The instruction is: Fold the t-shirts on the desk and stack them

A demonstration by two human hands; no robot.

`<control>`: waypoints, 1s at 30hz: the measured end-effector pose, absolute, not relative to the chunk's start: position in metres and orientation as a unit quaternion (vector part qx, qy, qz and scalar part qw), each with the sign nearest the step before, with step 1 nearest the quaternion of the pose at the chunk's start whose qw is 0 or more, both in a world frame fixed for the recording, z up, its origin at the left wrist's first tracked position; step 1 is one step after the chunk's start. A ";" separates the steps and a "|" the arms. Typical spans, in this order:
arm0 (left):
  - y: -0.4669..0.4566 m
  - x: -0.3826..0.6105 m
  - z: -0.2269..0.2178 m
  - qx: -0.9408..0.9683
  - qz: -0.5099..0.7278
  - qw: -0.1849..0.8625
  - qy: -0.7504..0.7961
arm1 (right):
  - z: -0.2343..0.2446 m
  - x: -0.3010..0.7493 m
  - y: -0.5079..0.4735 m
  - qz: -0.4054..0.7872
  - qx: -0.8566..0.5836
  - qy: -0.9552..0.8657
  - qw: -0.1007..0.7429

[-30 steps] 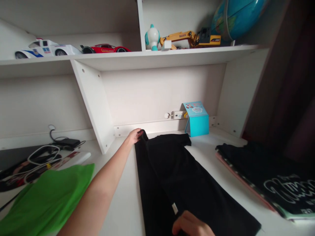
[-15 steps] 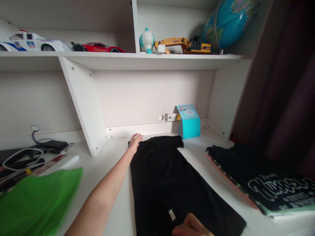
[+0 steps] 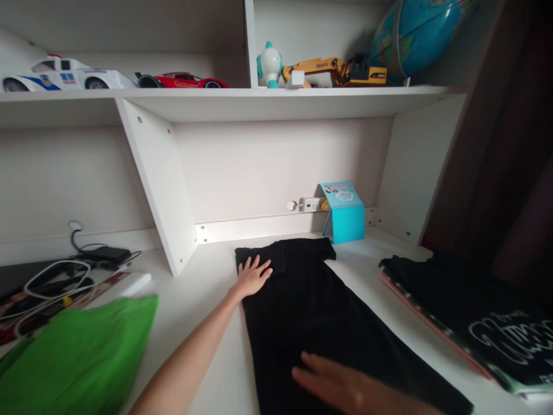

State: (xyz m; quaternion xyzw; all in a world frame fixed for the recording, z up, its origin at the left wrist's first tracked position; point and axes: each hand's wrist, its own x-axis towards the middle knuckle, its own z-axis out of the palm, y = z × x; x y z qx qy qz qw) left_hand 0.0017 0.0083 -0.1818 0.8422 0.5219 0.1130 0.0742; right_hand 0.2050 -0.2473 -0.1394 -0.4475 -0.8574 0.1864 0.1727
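Observation:
A black T-shirt (image 3: 311,311) lies spread on the white desk, its sleeve end toward the back wall and one side folded inward. My left hand (image 3: 254,276) rests flat on the folded part near the far left corner, fingers spread. Over the near part of the shirt is my right hand (image 3: 332,380), slightly blurred, with fingers stretched out and nothing in them. I cannot tell whether it touches the cloth.
Folded clothes (image 3: 470,323) are stacked at the right. At the left lie a green cloth (image 3: 82,351) and tangled cables (image 3: 56,282). A blue desk calendar (image 3: 345,216) stands behind the shirt. Toy vehicles (image 3: 185,80) and a globe (image 3: 423,34) sit on the shelf above.
My left hand has moved from the shirt's far left edge onto the cloth and flattened. My right hand has opened from a closed shape. The view has shifted slightly left.

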 end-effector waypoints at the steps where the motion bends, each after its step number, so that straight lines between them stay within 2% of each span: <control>1: 0.008 0.002 -0.182 0.842 0.111 0.073 0.522 | -0.127 0.221 -0.230 0.182 -0.468 -0.846 0.181; 2: 0.008 0.002 -0.182 0.843 0.110 0.073 0.522 | -0.118 0.236 -0.208 0.178 -0.493 -0.831 0.188; 5: 0.007 0.001 -0.183 0.842 0.106 0.076 0.523 | -0.112 0.275 -0.127 0.112 -0.687 -0.694 0.183; 10: 0.008 -0.002 -0.186 0.841 0.107 0.073 0.526 | -0.141 0.318 -0.024 0.114 -0.816 -0.536 0.184; 18: 0.008 -0.003 -0.187 0.844 0.104 0.083 0.520 | -0.177 0.328 0.032 0.180 -0.869 -0.420 0.191; 30: 0.005 -0.003 -0.186 0.836 0.152 0.135 0.510 | -0.173 0.324 0.044 0.217 -0.867 -0.403 0.197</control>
